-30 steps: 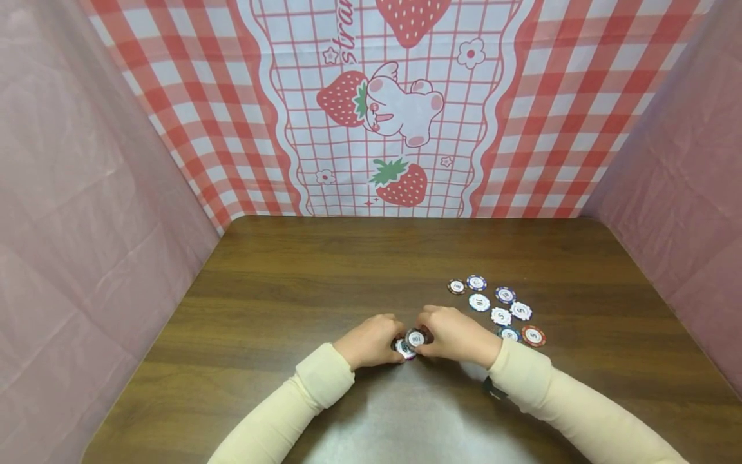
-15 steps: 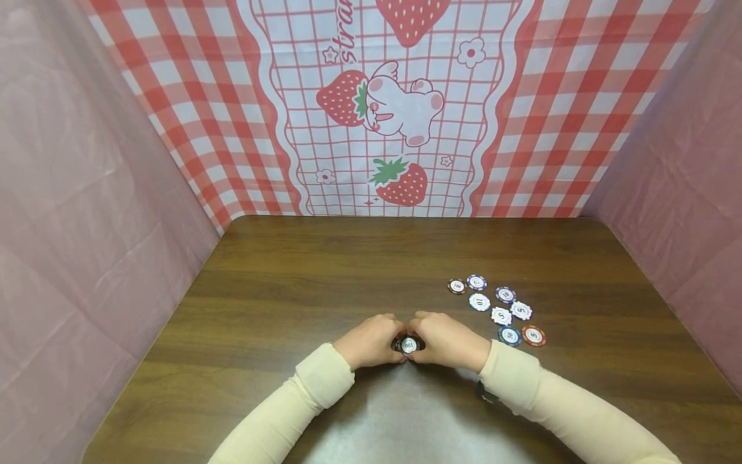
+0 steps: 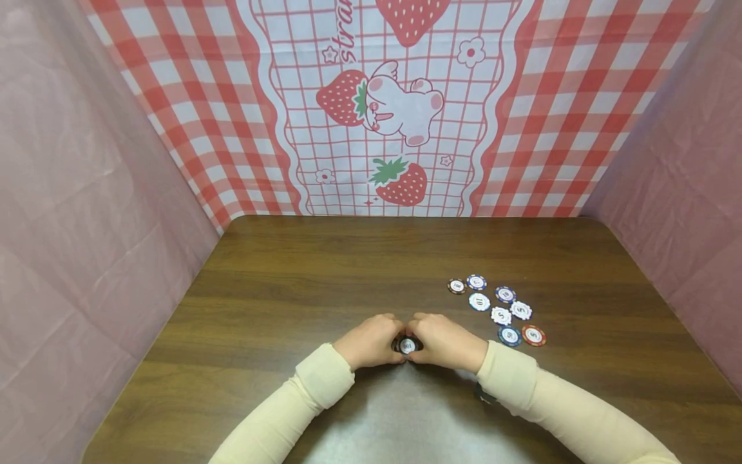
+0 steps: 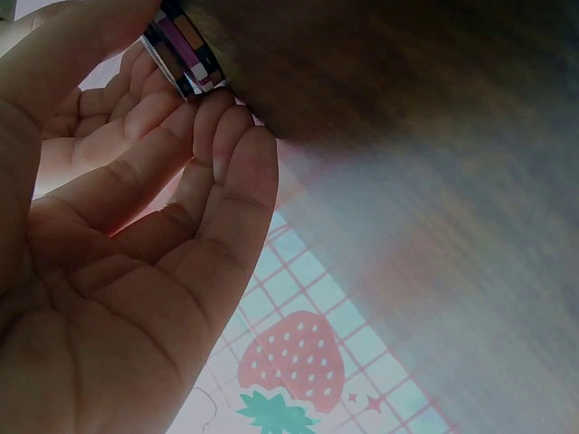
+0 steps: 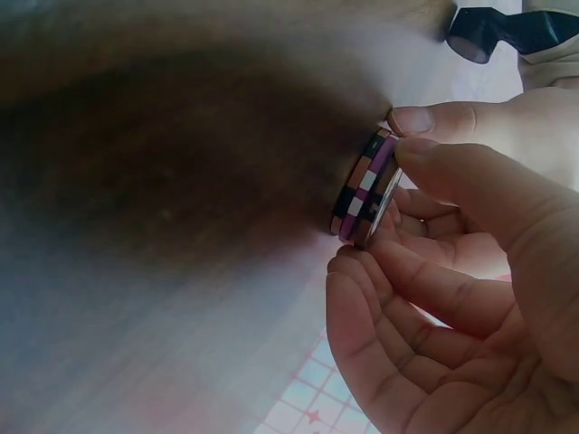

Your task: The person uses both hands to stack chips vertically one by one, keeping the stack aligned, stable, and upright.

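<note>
A small stack of poker chips [image 3: 408, 345] stands on the dark wooden table [image 3: 313, 277] near its front middle. My left hand [image 3: 371, 340] and right hand [image 3: 443, 341] press in on it from either side, fingers and thumbs curled round its rim. The top chip shows a white centre. In the left wrist view the striped edge of the stack [image 4: 184, 50] sits between the thumb and the fingers [image 4: 231, 136]. In the right wrist view the stack [image 5: 366, 187] is pinched between the thumb [image 5: 470, 172] and the fingers below it.
Several loose chips [image 3: 498, 309], white, blue and red, lie scattered to the right of my hands. A strawberry-print cloth [image 3: 382, 116] hangs behind the table and pink sheets close in both sides. A dark wrist device [image 3: 482, 392] shows under the right sleeve.
One second ago the right hand held a chip tilted beside the stack. That chip now lies flat on top, and the right hand has shifted slightly left, closing on the stack.
</note>
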